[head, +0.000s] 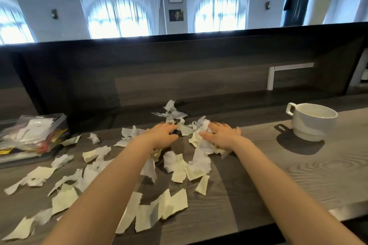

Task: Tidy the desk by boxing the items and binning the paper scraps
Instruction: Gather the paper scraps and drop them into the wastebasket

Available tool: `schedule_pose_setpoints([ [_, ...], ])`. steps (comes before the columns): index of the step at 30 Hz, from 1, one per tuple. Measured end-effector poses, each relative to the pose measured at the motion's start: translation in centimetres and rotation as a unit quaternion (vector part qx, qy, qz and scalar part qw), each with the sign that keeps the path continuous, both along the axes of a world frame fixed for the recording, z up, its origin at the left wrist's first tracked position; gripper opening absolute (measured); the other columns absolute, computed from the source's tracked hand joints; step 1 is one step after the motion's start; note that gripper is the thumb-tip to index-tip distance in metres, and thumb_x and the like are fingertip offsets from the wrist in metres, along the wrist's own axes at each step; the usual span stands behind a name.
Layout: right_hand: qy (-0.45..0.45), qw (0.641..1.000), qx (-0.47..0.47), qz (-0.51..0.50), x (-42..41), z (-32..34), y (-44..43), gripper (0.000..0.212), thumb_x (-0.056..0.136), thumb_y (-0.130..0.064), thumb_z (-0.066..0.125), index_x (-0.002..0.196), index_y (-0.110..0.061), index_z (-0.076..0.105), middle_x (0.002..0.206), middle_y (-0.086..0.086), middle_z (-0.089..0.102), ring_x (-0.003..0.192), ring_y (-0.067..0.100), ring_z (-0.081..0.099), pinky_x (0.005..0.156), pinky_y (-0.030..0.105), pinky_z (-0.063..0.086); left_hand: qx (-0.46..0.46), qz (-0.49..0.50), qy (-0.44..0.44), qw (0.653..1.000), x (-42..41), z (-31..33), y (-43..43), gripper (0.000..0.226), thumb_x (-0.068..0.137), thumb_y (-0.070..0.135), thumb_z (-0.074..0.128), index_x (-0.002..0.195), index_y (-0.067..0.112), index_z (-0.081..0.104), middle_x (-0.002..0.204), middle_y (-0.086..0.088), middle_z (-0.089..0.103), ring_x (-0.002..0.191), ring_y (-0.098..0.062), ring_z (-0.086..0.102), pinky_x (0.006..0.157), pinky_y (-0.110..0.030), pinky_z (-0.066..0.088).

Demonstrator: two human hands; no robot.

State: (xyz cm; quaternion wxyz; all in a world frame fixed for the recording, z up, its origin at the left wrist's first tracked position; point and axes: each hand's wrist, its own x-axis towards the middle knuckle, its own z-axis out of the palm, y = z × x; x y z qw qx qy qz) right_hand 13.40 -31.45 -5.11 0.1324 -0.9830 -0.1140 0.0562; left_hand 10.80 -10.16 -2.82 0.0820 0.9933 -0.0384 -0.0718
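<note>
Flat on the far cluster of paper scraps (179, 169) with left hand (162, 134) and right hand (224, 137), fingers (169, 127) straight and spread, pressing paper and gripping nothing. Scraps strewn over most of the bench (298, 181), from the back wall down to the near edge and out to the left. Risk of thin pieces slipping out from under flat palms if raked fast, and of the nearest ones being pushed off the front edge onto the floor. Risk too of a wide sweep to the right knocking the white cup (310, 127), and of stray bits by the box being missed. No bin in view, so probably a carry with loose handfuls liable to shed. 2 containers: clear plastic box (59, 121) at the left, holding bagged items (33, 131) with red and yellow showing through, no lid on it; cup at the right, seemingly with nothing inside, though its bottom is hidden.
</note>
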Motion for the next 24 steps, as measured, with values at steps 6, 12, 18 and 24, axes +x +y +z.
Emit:
schedule_pose_setpoints([
  [6,0.021,0.987,0.02,0.157,-1.2,0.0,4.8,0.058,0.092,-0.063,0.028,0.143,-0.036,0.03,0.156,-0.006,0.023,0.145,0.02,0.015,0.116,0.055,0.007,-0.031,0.069,-0.042,0.996,0.9,0.9,3.0,0.046,0.098,0.03,0.035,0.143,0.023,0.035,0.152,-0.003,0.031,0.139,-0.024,0.03,0.113,-0.047,0.028],
  [12,-0.062,0.979,0.144,0.127,-0.2,1.8,7.3,0.049,0.095,-0.053,0.036,0.137,-0.03,0.042,0.138,0.003,0.049,0.129,0.024,0.04,0.103,0.044,0.039,-0.025,0.113,-0.058,0.992,0.3,1.5,7.0,0.043,0.095,0.034,0.043,0.136,0.02,0.045,0.142,-0.004,0.045,0.127,-0.024,0.045,0.107,-0.041,0.039],
  [18,-0.037,0.995,0.081,0.055,5.7,2.9,11.7,0.052,0.096,-0.047,0.038,0.14,-0.021,0.035,0.142,0.008,0.04,0.128,0.03,0.04,0.102,0.046,0.039,0.014,0.176,-0.08,0.981,0.5,0.7,13.6,0.055,0.094,0.046,0.041,0.144,0.023,0.033,0.153,-0.002,0.028,0.141,-0.026,0.025,0.113,-0.049,0.028],
  [24,-0.033,0.998,0.002,0.062,11.0,1.9,15.7,0.064,0.094,-0.054,0.037,0.148,-0.025,0.02,0.158,0.003,0.015,0.141,0.031,0.023,0.113,0.048,0.027,0.032,0.214,-0.041,0.975,0.3,-1.2,19.4,0.063,0.094,0.057,0.03,0.149,0.032,0.013,0.16,0.0,0.002,0.147,-0.028,-0.005,0.115,-0.058,0.005],
])
